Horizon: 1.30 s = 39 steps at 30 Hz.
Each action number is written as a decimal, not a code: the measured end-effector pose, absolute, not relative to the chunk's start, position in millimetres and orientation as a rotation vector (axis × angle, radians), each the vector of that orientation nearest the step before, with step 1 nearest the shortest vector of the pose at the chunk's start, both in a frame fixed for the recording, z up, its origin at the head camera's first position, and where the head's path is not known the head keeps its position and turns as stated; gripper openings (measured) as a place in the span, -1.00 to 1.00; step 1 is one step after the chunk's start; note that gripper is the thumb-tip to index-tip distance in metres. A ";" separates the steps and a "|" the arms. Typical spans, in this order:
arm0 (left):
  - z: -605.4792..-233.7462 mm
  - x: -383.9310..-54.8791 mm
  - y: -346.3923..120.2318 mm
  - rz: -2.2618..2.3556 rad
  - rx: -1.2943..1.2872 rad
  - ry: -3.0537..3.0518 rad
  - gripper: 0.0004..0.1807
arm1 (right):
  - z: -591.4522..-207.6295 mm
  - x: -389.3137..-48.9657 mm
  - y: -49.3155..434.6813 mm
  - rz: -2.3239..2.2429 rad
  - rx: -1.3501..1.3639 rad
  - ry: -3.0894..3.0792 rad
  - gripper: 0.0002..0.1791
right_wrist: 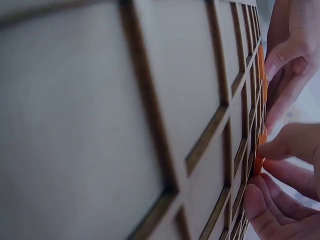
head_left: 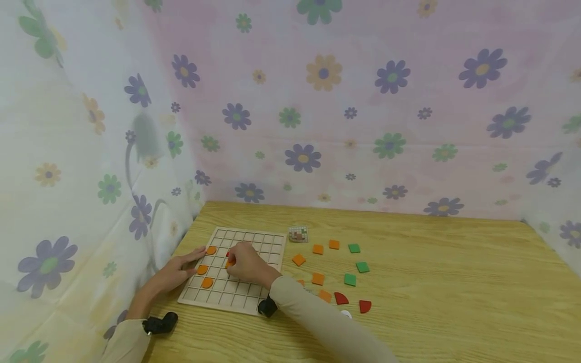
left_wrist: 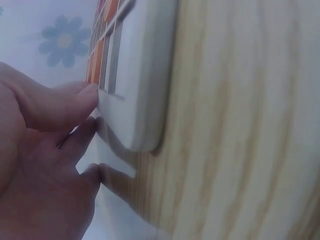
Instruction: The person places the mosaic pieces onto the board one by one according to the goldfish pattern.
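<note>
A light wooden grid board point(head_left: 218, 301) lies on the table at the left. My right hand point(head_left: 248, 264) reaches over its middle, thumb and fingertips pinching a small orange piece point(right_wrist: 259, 159) at the grid surface. Part of a red piece point(head_left: 228, 253) shows just beyond those fingers; the hand hides the cells behind it. My left hand point(head_left: 174, 272) rests at the board's left edge, its fingers extended and the thumb point(left_wrist: 87, 97) touching the rim. Near it, orange rounded pieces point(head_left: 207, 283) sit in cells along the left side.
Right of the board lie several orange squares point(head_left: 318, 279), green squares point(head_left: 350, 280) and red quarter-circle pieces point(head_left: 365, 306). A small patterned card point(head_left: 298, 234) lies by the board's far right corner. A white round piece point(head_left: 346, 314) is partly covered by my right sleeve point(head_left: 317, 317). Flowered curtains point(head_left: 336, 126) enclose the table.
</note>
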<state>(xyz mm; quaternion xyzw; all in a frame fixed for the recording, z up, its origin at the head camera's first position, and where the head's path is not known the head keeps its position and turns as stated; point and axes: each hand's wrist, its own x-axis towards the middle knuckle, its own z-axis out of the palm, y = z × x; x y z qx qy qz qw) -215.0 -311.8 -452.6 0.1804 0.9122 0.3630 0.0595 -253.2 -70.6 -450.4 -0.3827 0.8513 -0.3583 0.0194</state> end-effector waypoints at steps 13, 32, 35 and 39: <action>-454.0 -216.2 -312.4 1.078 0.533 2.773 -0.43 | -445.1 -253.2 -79.3 -1.000 -1.204 2.708 -0.81; -453.2 -216.0 -309.9 1.080 0.526 2.765 -0.43 | -437.3 -251.2 -55.6 -1.039 -1.244 2.655 -0.79; -453.5 -216.0 -310.0 1.074 0.521 2.764 -0.42 | -433.1 -250.9 -43.3 -1.004 -1.250 2.638 -0.79; -453.2 -216.4 -310.7 1.062 0.528 2.769 -0.42 | -426.1 -248.3 -24.7 -0.962 -1.227 2.602 -0.76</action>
